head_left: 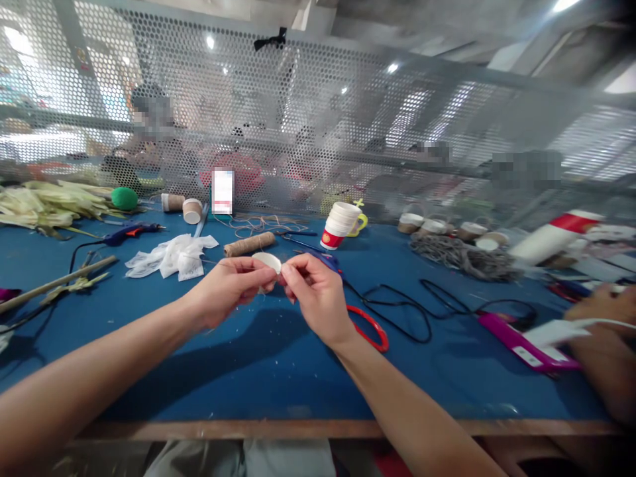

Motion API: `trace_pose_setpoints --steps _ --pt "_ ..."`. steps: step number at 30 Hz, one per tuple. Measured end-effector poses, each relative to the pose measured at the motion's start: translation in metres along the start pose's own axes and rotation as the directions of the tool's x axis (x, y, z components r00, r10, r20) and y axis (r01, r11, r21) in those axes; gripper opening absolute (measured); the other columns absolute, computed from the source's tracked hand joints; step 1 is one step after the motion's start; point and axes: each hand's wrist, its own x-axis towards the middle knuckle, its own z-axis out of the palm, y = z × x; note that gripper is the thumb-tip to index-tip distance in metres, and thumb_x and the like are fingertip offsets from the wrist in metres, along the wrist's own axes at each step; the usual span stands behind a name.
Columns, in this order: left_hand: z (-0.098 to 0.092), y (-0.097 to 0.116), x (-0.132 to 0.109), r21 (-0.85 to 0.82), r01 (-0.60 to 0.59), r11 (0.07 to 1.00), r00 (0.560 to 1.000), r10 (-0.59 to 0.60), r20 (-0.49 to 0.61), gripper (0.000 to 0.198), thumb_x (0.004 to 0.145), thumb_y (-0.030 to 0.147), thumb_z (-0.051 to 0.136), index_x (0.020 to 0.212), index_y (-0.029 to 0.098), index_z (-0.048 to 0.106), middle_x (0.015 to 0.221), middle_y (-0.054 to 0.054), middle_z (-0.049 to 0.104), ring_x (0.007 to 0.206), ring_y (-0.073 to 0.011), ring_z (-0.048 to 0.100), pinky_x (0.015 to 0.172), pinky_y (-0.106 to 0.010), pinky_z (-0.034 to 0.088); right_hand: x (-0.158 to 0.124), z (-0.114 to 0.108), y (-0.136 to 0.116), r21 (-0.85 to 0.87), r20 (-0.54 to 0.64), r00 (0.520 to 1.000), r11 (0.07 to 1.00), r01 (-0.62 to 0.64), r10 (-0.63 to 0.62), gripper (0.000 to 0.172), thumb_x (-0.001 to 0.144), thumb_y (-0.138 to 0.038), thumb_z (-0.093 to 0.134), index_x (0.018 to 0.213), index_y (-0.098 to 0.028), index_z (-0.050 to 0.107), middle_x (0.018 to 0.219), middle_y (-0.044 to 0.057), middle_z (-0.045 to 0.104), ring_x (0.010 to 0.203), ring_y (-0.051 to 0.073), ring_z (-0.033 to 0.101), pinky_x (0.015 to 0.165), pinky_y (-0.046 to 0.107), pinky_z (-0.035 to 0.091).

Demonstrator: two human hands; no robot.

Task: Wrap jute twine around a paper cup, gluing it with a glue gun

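A small, round white piece [268, 260], looking like the end or rim of a paper cup, is held above the middle of the table. My left hand [243, 277] pinches its near side, thumb on top and fingers curled beneath. At its right edge the thumb and fingertips of my right hand [315, 281] press together; a thin strand may be between them, too small to make out. Fingers hide the lower part of the piece. Just behind lie a spool of brown twine [249, 244] and a pair of scissors with a red handle [372, 329].
Stacked paper cups [340, 225], a phone [222, 191], white cloth [173, 257], a blue glue gun [132, 232] and corn husks [50, 204] stand or lie around. At right are grey cord [460, 257], a purple power strip [527, 344] and another person's hand [603, 308]. Perforated screen [318, 119] behind.
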Motion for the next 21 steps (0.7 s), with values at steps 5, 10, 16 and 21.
trace_pose_setpoints --steps 5,10,16,21 --pt "0.002 -0.005 0.0 -0.249 0.182 0.951 0.98 -0.154 0.13 0.02 0.073 0.031 0.059 0.065 0.013 0.055 0.053 0.004 0.045 0.039 -0.0017 0.026 0.036 -0.016 0.021 0.003 0.0 0.0 0.059 -0.036 0.999 0.998 -0.025 0.028 0.014 0.076 -0.026 0.056 0.065 -0.019 0.053 0.052 -0.005 0.05 0.041 0.005 0.041 0.042 0.021 0.034" --pt "-0.002 -0.007 -0.003 0.487 -0.358 0.796 0.927 0.367 0.081 0.019 0.082 0.027 0.048 0.074 0.013 0.057 0.064 -0.002 0.059 0.051 -0.007 0.048 0.049 -0.02 0.041 0.017 -0.005 0.008 0.442 0.023 0.941 0.841 -0.312 0.337 0.02 0.068 -0.027 0.061 0.057 -0.017 0.048 0.048 -0.006 0.05 0.036 0.003 0.036 0.033 0.016 0.025" --pt "-0.008 -0.011 -0.005 0.834 -0.515 -0.198 0.438 0.776 0.454 0.018 0.084 0.013 0.044 0.098 0.012 0.055 0.098 -0.011 0.061 0.087 -0.0158 0.059 0.075 -0.028 0.05 0.019 -0.006 0.006 0.492 0.146 0.882 0.741 -0.457 0.447 0.021 0.063 -0.027 0.063 0.054 -0.016 0.047 0.045 -0.006 0.049 0.033 0.001 0.035 0.031 0.015 0.022" --pt "-0.005 -0.007 -0.01 0.9 -0.302 -0.315 0.548 0.714 0.435 0.014 0.083 0.016 0.046 0.083 0.015 0.06 0.078 -0.004 0.064 0.062 -0.0124 0.058 0.051 -0.021 0.044 0.012 0.004 0.008 0.458 0.083 0.914 0.8 -0.388 0.397 0.02 0.064 -0.027 0.064 0.056 -0.016 0.049 0.046 -0.006 0.052 0.034 0.002 0.038 0.031 0.015 0.026"
